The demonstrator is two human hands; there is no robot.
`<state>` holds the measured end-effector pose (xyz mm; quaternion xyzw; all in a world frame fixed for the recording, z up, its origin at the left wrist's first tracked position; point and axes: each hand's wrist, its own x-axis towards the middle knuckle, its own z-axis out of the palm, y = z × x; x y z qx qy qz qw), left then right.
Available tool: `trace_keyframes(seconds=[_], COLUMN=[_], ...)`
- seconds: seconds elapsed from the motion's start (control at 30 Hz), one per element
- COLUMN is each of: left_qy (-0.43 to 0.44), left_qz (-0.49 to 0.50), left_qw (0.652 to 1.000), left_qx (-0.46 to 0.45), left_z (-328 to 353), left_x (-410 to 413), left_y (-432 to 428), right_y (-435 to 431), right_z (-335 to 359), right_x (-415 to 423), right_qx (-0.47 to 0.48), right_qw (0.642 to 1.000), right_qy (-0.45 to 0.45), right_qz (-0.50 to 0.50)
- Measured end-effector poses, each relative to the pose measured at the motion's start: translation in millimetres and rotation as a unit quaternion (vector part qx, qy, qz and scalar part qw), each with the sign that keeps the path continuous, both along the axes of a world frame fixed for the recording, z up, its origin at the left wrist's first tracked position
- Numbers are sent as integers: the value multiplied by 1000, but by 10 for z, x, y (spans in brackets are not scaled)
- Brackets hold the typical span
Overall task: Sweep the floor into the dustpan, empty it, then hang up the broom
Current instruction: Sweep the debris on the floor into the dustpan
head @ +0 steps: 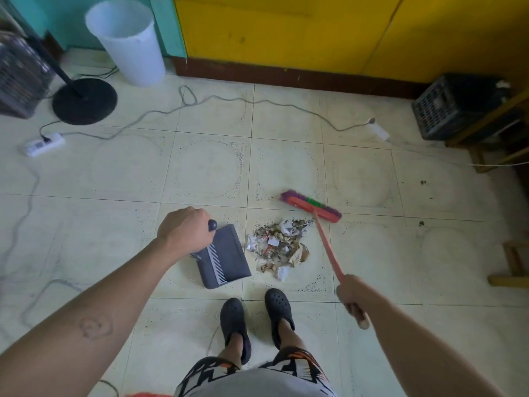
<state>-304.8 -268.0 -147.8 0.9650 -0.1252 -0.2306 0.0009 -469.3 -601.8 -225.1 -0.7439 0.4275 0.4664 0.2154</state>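
Note:
A pile of litter (pixel 279 245), made of paper scraps and dry leaves, lies on the tiled floor just ahead of my feet. My left hand (pixel 186 230) grips the handle of a dark grey dustpan (pixel 224 257), which stands on the floor left of the pile with its mouth towards it. My right hand (pixel 353 295) grips the red stick of the broom near its top end. The broom head (pixel 310 206), red with purple and green bristles, rests on the floor just beyond the pile at its right.
A white plastic bin (pixel 128 41) stands at the back left by the teal wall. A fan base (pixel 85 101), a power strip (pixel 44 144) and a grey cable (pixel 217 98) lie across the floor. A black crate (pixel 455 106) and wooden furniture stand at the right.

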Motion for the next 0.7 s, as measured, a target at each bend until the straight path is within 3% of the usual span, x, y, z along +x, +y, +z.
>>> trace_keyframes(seconds=[0.17,0.57,0.7], left_qy=[4,-13,-11], left_qz=[-1,-25,-31], left_qw=[1000,998,998], left_qx=[-26,-57,-58], left_z=[10,-30,-34], left_x=[32,72,64], left_y=[-54,-98,-43], right_y=[348,282,245], right_z=[97,784,957], right_x=[-232,-577,-523], right_qx=[15,35,50], right_qw=[998,979,982], right_qy=[13,123,97], right_qz=[63,162,155])
